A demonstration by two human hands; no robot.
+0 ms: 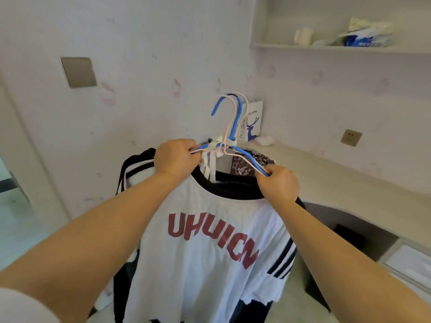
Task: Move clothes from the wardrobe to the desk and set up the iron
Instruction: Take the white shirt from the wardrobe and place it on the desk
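A bundle of clothes hangs in front of me on blue and pink hangers [235,120], hooks pointing up. In front is a white T-shirt [210,264] with red letters, a black collar and black sleeve stripes. Darker garments hang behind it, mostly hidden. My left hand [175,159] grips the left shoulder ends of the hangers. Gripping the right ends is my right hand [278,181]. The pale desk [338,180] runs along the wall to the right, behind the bundle. No iron is in view.
A small white card with a blue deer [253,122] stands at the desk's far corner, with a white bundle [264,141] beside it. A wall socket [351,137] sits above the desk. A shelf [326,46] overhead holds packets. Drawers [410,262] lie under the desk at the right.
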